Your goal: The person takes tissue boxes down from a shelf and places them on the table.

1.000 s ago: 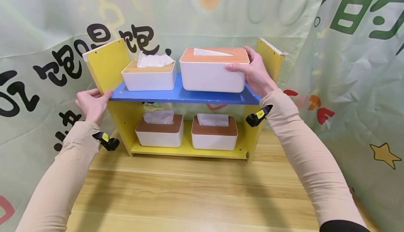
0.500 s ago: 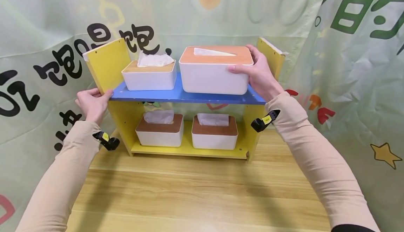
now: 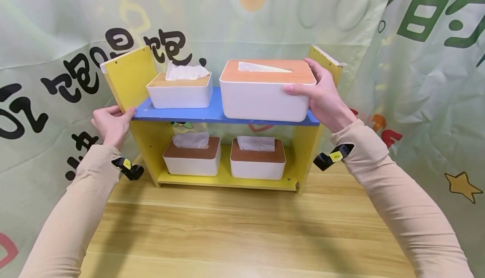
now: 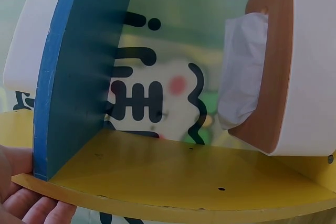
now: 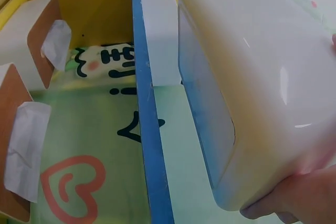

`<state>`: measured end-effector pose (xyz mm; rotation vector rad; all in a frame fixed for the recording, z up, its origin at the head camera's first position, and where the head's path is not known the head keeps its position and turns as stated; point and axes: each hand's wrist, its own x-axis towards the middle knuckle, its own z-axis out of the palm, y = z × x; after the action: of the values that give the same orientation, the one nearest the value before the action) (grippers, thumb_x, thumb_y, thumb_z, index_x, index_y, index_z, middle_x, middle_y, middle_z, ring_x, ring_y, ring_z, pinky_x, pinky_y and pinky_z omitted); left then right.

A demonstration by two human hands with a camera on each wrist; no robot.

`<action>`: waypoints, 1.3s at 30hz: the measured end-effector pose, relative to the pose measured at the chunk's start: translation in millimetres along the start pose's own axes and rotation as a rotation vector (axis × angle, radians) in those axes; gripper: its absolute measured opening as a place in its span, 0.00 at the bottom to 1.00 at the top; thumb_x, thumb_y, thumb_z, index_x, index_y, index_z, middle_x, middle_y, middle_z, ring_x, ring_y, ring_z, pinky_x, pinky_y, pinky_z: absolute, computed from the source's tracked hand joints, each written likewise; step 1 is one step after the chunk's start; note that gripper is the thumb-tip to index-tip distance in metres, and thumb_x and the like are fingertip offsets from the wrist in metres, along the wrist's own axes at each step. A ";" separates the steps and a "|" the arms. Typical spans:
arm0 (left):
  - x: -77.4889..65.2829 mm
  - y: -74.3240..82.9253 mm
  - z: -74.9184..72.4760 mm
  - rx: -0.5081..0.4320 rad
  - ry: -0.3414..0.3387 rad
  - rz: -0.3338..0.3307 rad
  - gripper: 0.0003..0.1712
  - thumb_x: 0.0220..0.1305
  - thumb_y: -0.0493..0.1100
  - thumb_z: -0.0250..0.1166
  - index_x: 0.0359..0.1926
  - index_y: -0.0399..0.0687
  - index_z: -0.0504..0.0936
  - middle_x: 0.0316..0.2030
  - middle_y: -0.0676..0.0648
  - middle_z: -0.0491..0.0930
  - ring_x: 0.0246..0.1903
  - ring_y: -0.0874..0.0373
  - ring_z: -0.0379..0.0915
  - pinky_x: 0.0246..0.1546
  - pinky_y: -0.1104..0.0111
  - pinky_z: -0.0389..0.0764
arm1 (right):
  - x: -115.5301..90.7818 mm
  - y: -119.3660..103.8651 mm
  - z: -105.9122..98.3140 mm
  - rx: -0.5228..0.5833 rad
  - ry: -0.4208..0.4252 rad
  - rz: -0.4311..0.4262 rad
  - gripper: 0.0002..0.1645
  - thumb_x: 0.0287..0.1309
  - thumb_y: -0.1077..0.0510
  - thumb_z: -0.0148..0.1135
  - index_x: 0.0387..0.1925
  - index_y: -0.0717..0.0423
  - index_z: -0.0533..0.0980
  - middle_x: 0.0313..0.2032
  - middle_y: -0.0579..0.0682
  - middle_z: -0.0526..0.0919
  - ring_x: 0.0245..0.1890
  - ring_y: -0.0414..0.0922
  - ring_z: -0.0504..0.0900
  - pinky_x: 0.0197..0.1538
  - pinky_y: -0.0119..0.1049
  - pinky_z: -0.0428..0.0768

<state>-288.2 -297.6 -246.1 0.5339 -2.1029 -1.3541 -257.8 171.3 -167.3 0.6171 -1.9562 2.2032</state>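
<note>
Here, large box [image 3: 261,101], right end clasped in right grip [image 3: 326,98], left grip [image 3: 113,123] holding shelf [image 3: 217,106]

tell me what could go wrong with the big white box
The large rectangular white box with the tan lid is held at one end by the right grip, so it might tilt or slip. It hangs apart from the flat blue shelf board, which it could scrape if moved.
</note>
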 end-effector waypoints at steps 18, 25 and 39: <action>0.0 0.8 0.3 0.011 -0.005 -0.029 0.30 0.60 0.51 0.71 0.59 0.40 0.81 0.07 0.79 0.63 0.69 0.57 0.53 0.69 0.63 0.53 | -57.6 -3.0 -22.2 -0.008 -0.058 -0.007 0.50 0.53 0.76 0.61 0.75 0.50 0.55 0.65 0.51 0.64 0.66 0.53 0.62 0.54 0.32 0.80; 1.5 1.3 1.0 0.005 -0.006 -0.025 0.29 0.60 0.50 0.71 0.60 0.41 0.81 0.06 0.80 0.62 0.72 0.57 0.52 0.70 0.63 0.50 | -76.5 6.1 -36.1 -0.043 -0.064 -0.003 0.55 0.52 0.76 0.60 0.78 0.51 0.51 0.67 0.50 0.62 0.65 0.53 0.62 0.54 0.33 0.79; 0.4 1.3 0.7 0.010 0.002 -0.017 0.29 0.60 0.50 0.71 0.58 0.40 0.82 0.07 0.79 0.63 0.71 0.54 0.52 0.69 0.64 0.53 | -106.3 31.3 -62.6 -0.012 -0.068 -0.045 0.55 0.50 0.78 0.59 0.78 0.51 0.53 0.68 0.51 0.64 0.64 0.50 0.65 0.54 0.32 0.80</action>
<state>-289.0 -296.9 -245.0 0.5588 -2.1086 -1.3527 -186.1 245.6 -241.6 0.7363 -1.9664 2.1701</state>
